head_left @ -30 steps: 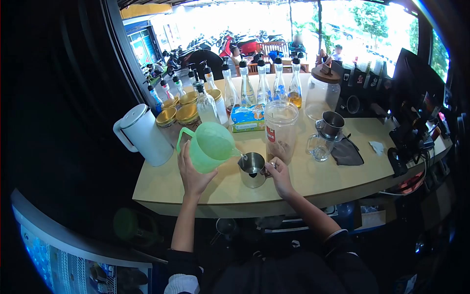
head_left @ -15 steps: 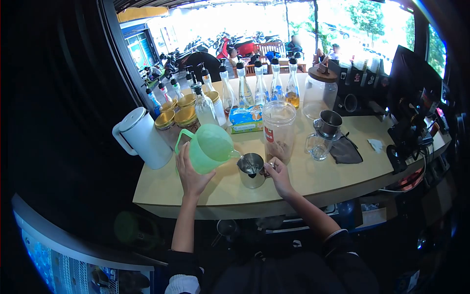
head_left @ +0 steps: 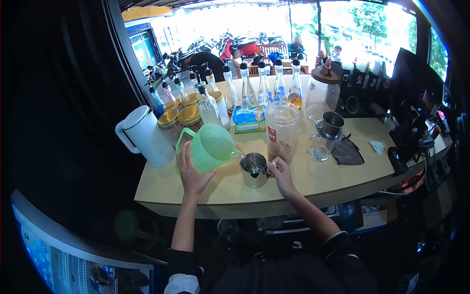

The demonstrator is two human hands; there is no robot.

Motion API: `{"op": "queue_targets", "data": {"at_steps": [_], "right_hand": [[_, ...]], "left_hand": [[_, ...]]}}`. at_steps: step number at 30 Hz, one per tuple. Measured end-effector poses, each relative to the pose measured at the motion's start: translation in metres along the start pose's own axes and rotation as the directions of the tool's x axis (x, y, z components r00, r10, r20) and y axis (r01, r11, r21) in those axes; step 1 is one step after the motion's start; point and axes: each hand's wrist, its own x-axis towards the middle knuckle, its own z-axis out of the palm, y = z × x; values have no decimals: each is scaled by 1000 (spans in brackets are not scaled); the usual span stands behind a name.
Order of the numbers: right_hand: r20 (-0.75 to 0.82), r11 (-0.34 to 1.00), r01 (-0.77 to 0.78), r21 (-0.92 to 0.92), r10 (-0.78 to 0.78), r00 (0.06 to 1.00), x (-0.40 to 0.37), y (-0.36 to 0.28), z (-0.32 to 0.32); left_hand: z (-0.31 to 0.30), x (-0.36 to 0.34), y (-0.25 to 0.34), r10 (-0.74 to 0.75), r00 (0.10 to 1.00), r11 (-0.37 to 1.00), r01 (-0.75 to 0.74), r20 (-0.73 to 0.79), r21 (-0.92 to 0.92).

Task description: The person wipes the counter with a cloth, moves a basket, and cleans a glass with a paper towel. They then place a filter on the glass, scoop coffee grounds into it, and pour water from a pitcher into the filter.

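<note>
A green plastic pitcher (head_left: 209,149) is tilted to the right in my left hand (head_left: 193,174), which is wrapped round its body. Clear liquid runs from its spout into a metal milk jug (head_left: 255,171) on the counter. My right hand (head_left: 282,175) is closed on the jug's handle and keeps it upright. Just behind that hand stands a clear plastic jar (head_left: 281,130) with a red label and some brownish contents low inside. How full the metal jug is I cannot make out.
On the wooden counter (head_left: 205,192), a white kettle (head_left: 147,137) stands left, near gold-lidded jars (head_left: 190,115). Pump bottles (head_left: 264,88) line the back, behind a wipes pack (head_left: 248,120). To the right are a glass mug (head_left: 320,148) under a metal drip filter (head_left: 331,124) and a dark cloth (head_left: 348,151).
The whole view has shifted slightly, so things appear a little further right. Both hands keep their hold, and the liquid still runs from the green pitcher into the metal jug.
</note>
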Motion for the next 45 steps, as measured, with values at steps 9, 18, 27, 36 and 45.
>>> {"op": "queue_targets", "data": {"at_steps": [9, 18, 27, 36, 45], "right_hand": [[-27, 1000, -16, -23, 15, 1000, -2, -6, 3], [-8, 1000, 3, 11, -3, 1000, -2, -5, 2], [-15, 1000, 2, 15, -2, 1000, -2, -4, 2], [-15, 1000, -11, -6, 11, 1000, 0, -2, 0], [-17, 1000, -11, 5, 11, 1000, -1, -3, 1]], "left_hand": [[0, 0, -2, -12, 1000, 1000, 12, -4, 8], [-1, 3, -1, 3, 1000, 1000, -3, -15, 16], [1, 5, -3, -6, 1000, 1000, 6, -6, 3], [1, 7, -2, 4, 1000, 1000, -4, -18, 21], [1, 8, -1, 2, 1000, 1000, -2, -19, 12]]}}
